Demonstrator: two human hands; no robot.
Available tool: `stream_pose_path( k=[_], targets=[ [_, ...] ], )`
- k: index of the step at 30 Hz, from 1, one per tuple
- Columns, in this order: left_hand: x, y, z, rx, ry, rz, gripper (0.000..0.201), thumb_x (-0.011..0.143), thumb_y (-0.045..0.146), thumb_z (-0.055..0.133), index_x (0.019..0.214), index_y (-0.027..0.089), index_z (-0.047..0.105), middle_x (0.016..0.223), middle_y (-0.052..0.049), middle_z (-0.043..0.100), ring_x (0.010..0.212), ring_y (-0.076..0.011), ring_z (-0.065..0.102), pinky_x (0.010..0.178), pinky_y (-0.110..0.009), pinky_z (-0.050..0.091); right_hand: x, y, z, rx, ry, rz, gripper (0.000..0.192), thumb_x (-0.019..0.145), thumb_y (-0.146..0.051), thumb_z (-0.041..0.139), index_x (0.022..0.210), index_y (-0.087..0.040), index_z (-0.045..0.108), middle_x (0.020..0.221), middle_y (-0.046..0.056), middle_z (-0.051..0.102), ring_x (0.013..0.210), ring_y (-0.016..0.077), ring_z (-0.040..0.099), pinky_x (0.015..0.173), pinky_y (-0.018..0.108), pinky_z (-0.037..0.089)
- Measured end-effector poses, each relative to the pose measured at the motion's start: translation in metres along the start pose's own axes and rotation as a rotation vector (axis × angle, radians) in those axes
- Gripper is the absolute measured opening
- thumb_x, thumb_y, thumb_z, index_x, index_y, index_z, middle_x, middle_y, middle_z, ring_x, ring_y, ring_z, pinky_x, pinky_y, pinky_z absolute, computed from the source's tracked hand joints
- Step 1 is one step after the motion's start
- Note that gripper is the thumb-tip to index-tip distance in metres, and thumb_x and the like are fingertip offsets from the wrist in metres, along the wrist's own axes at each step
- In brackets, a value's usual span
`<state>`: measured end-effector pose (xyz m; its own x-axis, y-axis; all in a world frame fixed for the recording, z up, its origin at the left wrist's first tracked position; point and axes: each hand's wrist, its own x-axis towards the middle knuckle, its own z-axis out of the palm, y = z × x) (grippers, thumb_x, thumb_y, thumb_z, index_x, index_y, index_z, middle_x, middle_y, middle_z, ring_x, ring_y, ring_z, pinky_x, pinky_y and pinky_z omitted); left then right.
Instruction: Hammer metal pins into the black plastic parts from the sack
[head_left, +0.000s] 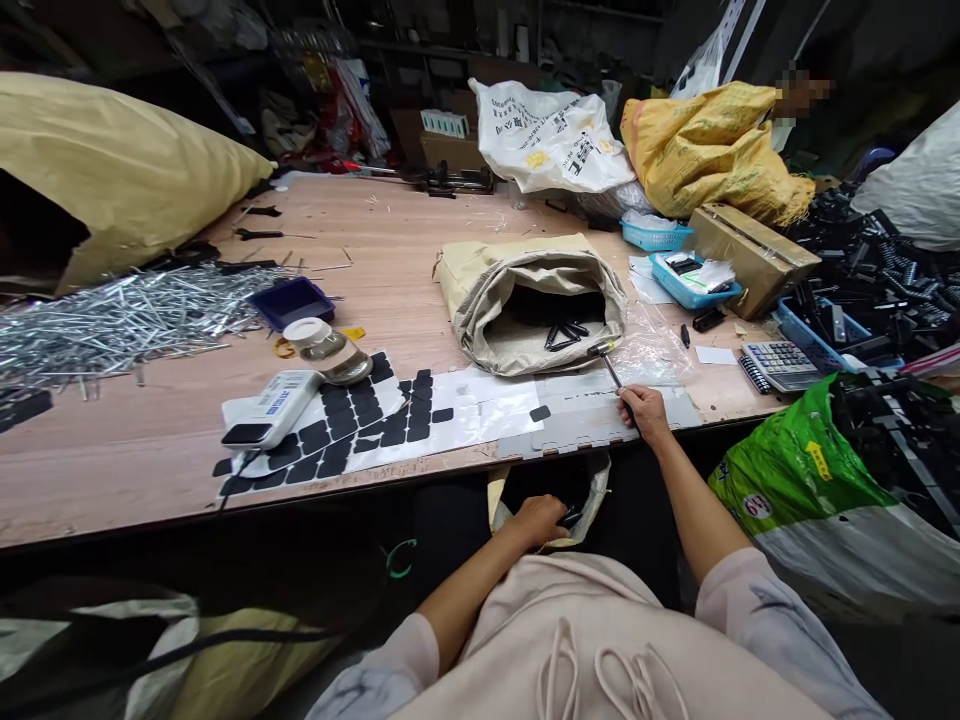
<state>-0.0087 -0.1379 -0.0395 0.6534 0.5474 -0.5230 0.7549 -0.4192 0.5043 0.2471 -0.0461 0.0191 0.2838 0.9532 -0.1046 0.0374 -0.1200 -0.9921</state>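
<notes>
My right hand is closed round the handle of a small hammer. Its metal head rests at the lower lip of a beige woven sack, which lies on its side on the table with its mouth towards me. Several black parts lie just inside that mouth. Below the table edge, my left hand dips into the opening of a second sack at my lap. Its fingers are curled and partly hidden, beside dark pieces that I cannot make out.
Left on the table are a heap of metal rods, a dark blue tray, a jar, a white device and black pad sheets. Rightward are blue baskets, a calculator and a green sack.
</notes>
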Motion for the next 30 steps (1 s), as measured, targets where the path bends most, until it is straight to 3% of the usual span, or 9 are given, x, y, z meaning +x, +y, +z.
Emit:
stream_pose_path(
  k=[4, 7, 10, 12, 14, 19, 24, 27, 30],
  targets=[
    [-0.005, 0.021, -0.056, -0.174, 0.096, 0.231, 0.02, 0.087, 0.032, 0.066, 0.099, 0.025, 0.08, 0.094, -0.004, 0.078, 0.086, -0.0213, 0.071, 0.074, -0.027, 0.048, -0.001, 0.0, 0.0, -0.002, -0.01, 0.001, 0.029, 0.073, -0.045, 0.074, 0.075, -0.016, 0.07, 0.058, -0.002, 0.06, 0.04, 0.0086, 0.048, 0.032, 0.019, 0.037],
    [0.011, 0.02, -0.129, -0.452, 0.374, 0.359, 0.027, 0.091, 0.043, 0.063, 0.099, 0.022, 0.079, 0.089, -0.002, 0.077, 0.079, -0.0167, 0.066, 0.072, -0.026, 0.046, -0.001, -0.002, 0.001, 0.003, -0.005, 0.012, 0.031, 0.072, -0.047, 0.074, 0.075, -0.016, 0.07, 0.058, -0.001, 0.061, 0.04, 0.0089, 0.048, 0.032, 0.02, 0.037],
    [0.046, 0.004, -0.2, -0.535, 0.876, 0.058, 0.033, 0.095, 0.046, 0.058, 0.093, 0.019, 0.077, 0.086, -0.004, 0.074, 0.076, -0.0154, 0.06, 0.069, -0.028, 0.043, -0.001, -0.002, 0.002, 0.009, 0.012, 0.021, 0.03, 0.073, -0.046, 0.074, 0.075, -0.016, 0.07, 0.057, -0.001, 0.06, 0.039, 0.0092, 0.048, 0.031, 0.02, 0.037],
    [0.074, -0.009, -0.232, -0.527, 1.015, -0.1, 0.036, 0.098, 0.043, 0.054, 0.086, 0.016, 0.074, 0.08, -0.006, 0.07, 0.076, -0.0162, 0.055, 0.07, -0.03, 0.04, -0.001, -0.002, 0.002, 0.013, 0.022, 0.019, 0.029, 0.073, -0.045, 0.073, 0.074, -0.016, 0.07, 0.057, -0.001, 0.06, 0.039, 0.0091, 0.048, 0.031, 0.02, 0.036],
    [0.099, -0.019, -0.25, -0.516, 1.056, -0.198, 0.031, 0.095, 0.038, 0.06, 0.077, 0.015, 0.07, 0.075, -0.007, 0.065, 0.076, -0.0173, 0.052, 0.07, -0.032, 0.037, 0.0, -0.002, 0.003, 0.011, 0.029, 0.016, 0.029, 0.073, -0.045, 0.072, 0.072, -0.017, 0.069, 0.057, -0.001, 0.06, 0.038, 0.009, 0.048, 0.031, 0.02, 0.036],
    [0.138, -0.033, -0.261, -0.488, 1.053, -0.286, 0.019, 0.076, 0.019, 0.079, 0.068, 0.019, 0.062, 0.076, -0.003, 0.06, 0.085, -0.0197, 0.054, 0.075, -0.031, 0.038, 0.0, -0.003, 0.003, -0.003, 0.038, 0.03, 0.032, 0.072, -0.049, 0.072, 0.072, -0.017, 0.068, 0.058, -0.001, 0.061, 0.039, 0.0097, 0.049, 0.031, 0.02, 0.037],
    [0.118, -0.034, -0.261, -0.352, 1.116, -0.234, 0.007, 0.084, 0.02, 0.074, 0.087, 0.016, 0.069, 0.089, -0.005, 0.061, 0.085, -0.0181, 0.052, 0.082, -0.032, 0.04, 0.0, -0.003, 0.002, 0.021, 0.033, 0.027, 0.032, 0.073, -0.048, 0.072, 0.074, -0.016, 0.07, 0.058, 0.0, 0.061, 0.039, 0.0096, 0.05, 0.031, 0.019, 0.037],
    [0.09, -0.032, -0.238, -0.292, 1.094, -0.048, 0.015, 0.087, 0.027, 0.072, 0.1, 0.019, 0.071, 0.096, -0.004, 0.064, 0.086, -0.0168, 0.054, 0.082, -0.03, 0.043, 0.0, -0.002, 0.002, 0.026, 0.035, 0.026, 0.032, 0.073, -0.047, 0.073, 0.074, -0.016, 0.07, 0.057, 0.0, 0.06, 0.039, 0.0094, 0.049, 0.031, 0.019, 0.037],
    [0.07, -0.031, -0.198, -0.217, 0.953, 0.141, 0.014, 0.084, 0.026, 0.075, 0.097, 0.021, 0.074, 0.092, -0.002, 0.067, 0.088, -0.0179, 0.058, 0.081, -0.03, 0.045, -0.001, -0.001, 0.002, 0.002, 0.03, 0.011, 0.033, 0.072, -0.049, 0.074, 0.073, -0.016, 0.07, 0.057, 0.0, 0.06, 0.039, 0.0095, 0.049, 0.031, 0.019, 0.038]
  ],
)
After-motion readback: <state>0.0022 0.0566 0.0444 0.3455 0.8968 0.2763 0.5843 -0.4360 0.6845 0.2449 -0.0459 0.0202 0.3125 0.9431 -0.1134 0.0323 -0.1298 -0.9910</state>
